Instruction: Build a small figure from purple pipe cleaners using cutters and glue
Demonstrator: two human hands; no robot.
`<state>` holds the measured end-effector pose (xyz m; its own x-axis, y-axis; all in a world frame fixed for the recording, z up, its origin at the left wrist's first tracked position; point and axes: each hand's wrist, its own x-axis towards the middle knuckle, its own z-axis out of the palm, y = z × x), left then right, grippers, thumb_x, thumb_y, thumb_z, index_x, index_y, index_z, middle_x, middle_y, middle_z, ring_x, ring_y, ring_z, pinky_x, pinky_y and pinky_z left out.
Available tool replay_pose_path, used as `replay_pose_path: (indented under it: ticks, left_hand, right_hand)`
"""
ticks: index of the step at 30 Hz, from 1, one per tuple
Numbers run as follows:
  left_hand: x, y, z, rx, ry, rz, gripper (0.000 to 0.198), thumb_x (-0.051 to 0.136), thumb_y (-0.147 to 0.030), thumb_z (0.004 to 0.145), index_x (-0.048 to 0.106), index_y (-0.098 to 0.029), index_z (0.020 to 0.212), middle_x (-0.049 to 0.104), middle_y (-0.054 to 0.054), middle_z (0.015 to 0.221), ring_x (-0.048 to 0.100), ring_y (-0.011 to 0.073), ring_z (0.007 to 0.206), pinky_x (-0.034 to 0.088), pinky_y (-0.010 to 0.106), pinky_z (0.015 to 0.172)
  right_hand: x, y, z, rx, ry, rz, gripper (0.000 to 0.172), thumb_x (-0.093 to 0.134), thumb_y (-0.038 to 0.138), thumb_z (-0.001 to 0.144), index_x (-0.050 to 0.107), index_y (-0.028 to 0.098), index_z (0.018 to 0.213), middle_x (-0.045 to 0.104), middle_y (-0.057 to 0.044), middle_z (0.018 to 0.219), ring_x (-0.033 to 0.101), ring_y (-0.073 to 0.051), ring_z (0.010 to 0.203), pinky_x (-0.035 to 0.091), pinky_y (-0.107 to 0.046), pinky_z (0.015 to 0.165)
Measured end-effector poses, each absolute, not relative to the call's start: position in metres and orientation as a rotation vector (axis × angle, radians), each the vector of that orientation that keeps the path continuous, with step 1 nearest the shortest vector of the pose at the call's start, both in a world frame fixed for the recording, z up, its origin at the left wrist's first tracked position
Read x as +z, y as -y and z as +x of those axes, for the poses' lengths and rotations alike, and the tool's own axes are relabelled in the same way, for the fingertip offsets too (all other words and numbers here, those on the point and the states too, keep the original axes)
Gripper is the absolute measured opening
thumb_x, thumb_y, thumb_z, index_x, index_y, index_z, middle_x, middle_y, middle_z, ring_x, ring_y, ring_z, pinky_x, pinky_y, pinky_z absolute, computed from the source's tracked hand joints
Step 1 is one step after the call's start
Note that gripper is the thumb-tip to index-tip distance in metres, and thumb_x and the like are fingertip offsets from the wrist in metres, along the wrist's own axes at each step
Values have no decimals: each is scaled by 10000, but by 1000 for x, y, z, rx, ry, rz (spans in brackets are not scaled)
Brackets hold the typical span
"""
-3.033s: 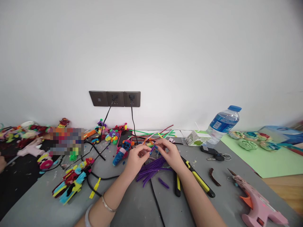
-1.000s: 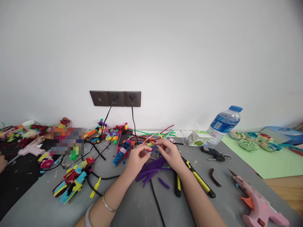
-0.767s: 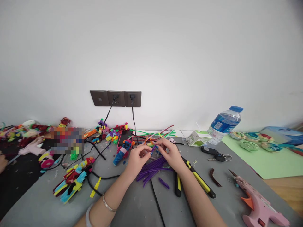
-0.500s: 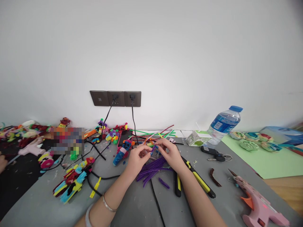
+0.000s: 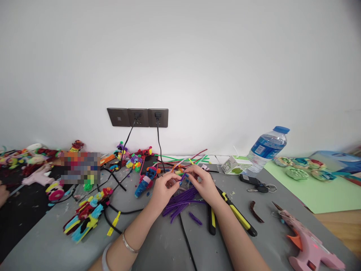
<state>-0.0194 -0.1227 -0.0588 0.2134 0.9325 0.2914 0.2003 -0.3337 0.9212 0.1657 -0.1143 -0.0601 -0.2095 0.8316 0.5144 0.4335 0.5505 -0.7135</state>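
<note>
Between my two hands is a short purple pipe cleaner (image 5: 183,176), pinched at the fingertips of both. My left hand (image 5: 167,185) is closed on it from the left, thumb against fingers. From the right, my right hand (image 5: 200,180) grips its other side with thumb and index finger. Below the hands lies a pile of purple pipe cleaners (image 5: 182,201), with a short cut purple piece (image 5: 195,218) in front. Pliers with black and yellow handles (image 5: 238,217) lie partly under my right forearm.
A pink glue gun (image 5: 313,244) rests at the front right. Car keys (image 5: 258,185), a juice box (image 5: 236,165) and a water bottle (image 5: 266,148) stand or lie behind it. Pipe-cleaner dolls (image 5: 87,214) and black cords (image 5: 124,211) cover the left side. Another person's hand (image 5: 3,194) shows at far left.
</note>
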Motion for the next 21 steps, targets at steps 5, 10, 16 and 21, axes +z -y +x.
replay_pose_path:
  ticks: [5,10,16,21]
  left_hand:
    - [-59,123,-19,1172,-1072,1703,137,602,-181,758,707,-174,847,690,46,822,594,136,637,440,233,574]
    - [-59,123,-19,1181,-1067,1715,134,602,-181,761,705,-176,846,692,41,811,591,134,632,433,227,565]
    - [-59,123,-19,1181,-1067,1712,133,601,-162,758,703,-178,842,694,38,820,596,133,633,432,227,568]
    - [-60,123,-19,1178,-1069,1714,138,597,-157,758,703,-178,844,690,36,815,593,135,635,428,230,572]
  right_hand:
    - [-60,114,165,530,1831,-1038,139,494,237,942,631,214,948,598,-40,814,520,-161,652,418,-283,591]
    - [-59,115,165,523,1825,-1041,146,494,252,942,635,214,941,610,-44,815,521,-162,646,421,-287,582]
    - [-59,115,165,528,1826,-1037,155,487,271,945,632,216,945,602,-45,809,520,-164,649,421,-285,583]
    - [-59,115,165,535,1821,-1041,132,500,233,934,631,215,940,603,-37,812,515,-160,644,416,-282,587]
